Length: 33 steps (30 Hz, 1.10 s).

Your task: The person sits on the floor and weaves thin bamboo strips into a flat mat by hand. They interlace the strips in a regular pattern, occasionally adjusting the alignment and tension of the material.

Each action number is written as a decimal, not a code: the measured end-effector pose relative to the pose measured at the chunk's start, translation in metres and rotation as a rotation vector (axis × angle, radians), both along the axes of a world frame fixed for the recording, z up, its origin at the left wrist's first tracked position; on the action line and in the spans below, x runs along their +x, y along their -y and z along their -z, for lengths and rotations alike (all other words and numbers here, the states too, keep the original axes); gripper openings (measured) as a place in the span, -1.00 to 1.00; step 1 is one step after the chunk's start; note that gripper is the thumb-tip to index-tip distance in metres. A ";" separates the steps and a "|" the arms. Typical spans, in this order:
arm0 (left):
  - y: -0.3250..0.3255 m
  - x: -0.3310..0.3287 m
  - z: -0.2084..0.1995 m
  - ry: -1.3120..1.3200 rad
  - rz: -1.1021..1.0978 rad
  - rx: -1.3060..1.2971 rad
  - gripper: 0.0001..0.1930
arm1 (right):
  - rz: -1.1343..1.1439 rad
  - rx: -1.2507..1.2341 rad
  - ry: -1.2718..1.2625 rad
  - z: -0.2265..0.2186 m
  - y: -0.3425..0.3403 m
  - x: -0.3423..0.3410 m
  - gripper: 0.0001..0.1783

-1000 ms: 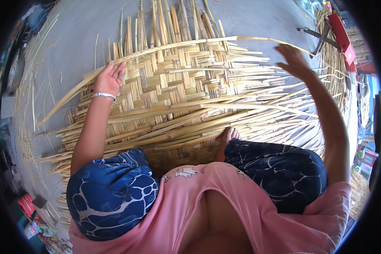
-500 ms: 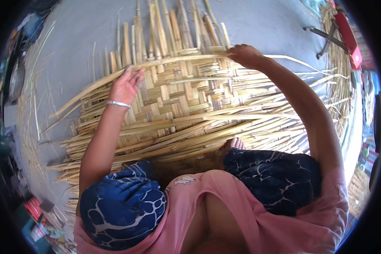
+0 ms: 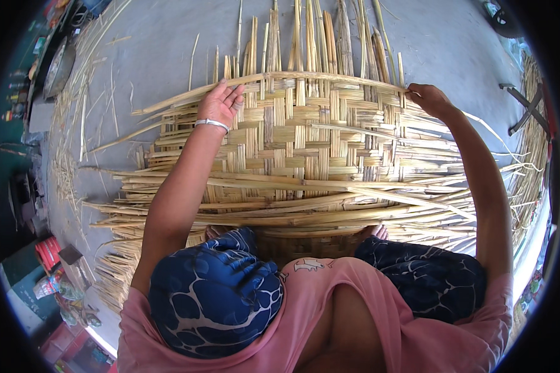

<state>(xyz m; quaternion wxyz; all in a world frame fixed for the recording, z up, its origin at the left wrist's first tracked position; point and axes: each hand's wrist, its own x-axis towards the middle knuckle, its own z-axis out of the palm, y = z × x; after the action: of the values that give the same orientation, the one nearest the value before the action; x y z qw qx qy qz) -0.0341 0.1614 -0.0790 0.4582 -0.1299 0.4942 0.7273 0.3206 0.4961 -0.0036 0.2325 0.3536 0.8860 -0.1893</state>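
A long split-cane strip (image 3: 317, 75) lies across the far edge of a woven cane mat (image 3: 317, 146), bowing gently. My left hand (image 3: 219, 104), with a silver bangle at the wrist, is palm up beside the strip's left part. Its fingers are spread, and its fingertips reach the strip. At the strip's right part, my right hand (image 3: 430, 99) has its fingers pinched on it, with the back of the hand uppermost. Beyond the strip, several upright cane strips (image 3: 298, 43) stick out of the weave. Loose cane strips (image 3: 305, 184) lie across the mat's near part.
My feet (image 3: 377, 232) rest at the mat's near edge. A grey floor (image 3: 155, 37) surrounds it, with cane scraps (image 3: 68, 155) along the left. A dark metal stand (image 3: 529, 109) is at far right, by more loose cane (image 3: 532, 74). A red item (image 3: 48, 253) sits at lower left.
The whole view has shifted, so the mat and both hands appear farther right. My hands keep to the same strip; the left fingers remain spread and the right ones pinched.
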 end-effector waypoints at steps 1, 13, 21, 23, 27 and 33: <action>0.001 -0.001 0.003 0.011 -0.003 -0.013 -0.79 | -0.002 -0.006 -0.010 0.003 -0.005 0.002 -0.67; -0.002 -0.006 0.021 -0.022 0.128 -0.143 -0.74 | -0.021 0.193 0.098 0.025 -0.034 0.037 -0.66; -0.006 0.001 0.023 -0.139 0.148 -0.235 -0.76 | -0.071 0.219 0.076 0.020 -0.031 0.041 -0.66; -0.006 0.002 0.024 -0.139 0.133 -0.243 -0.77 | -0.061 0.204 0.008 0.019 -0.026 0.040 -0.66; -0.006 0.003 0.028 -0.159 0.137 -0.224 -0.78 | -0.036 0.103 -0.139 0.025 -0.017 0.034 -0.67; -0.005 0.003 0.031 -0.146 0.132 -0.203 -0.74 | -0.023 0.086 -0.090 0.030 -0.022 0.034 -0.67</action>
<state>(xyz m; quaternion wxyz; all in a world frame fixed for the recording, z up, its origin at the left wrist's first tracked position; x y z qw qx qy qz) -0.0310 0.1659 -0.1100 0.4524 -0.0896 0.6045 0.6495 0.3542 0.5184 -0.0340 0.1793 0.3441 0.9070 -0.1639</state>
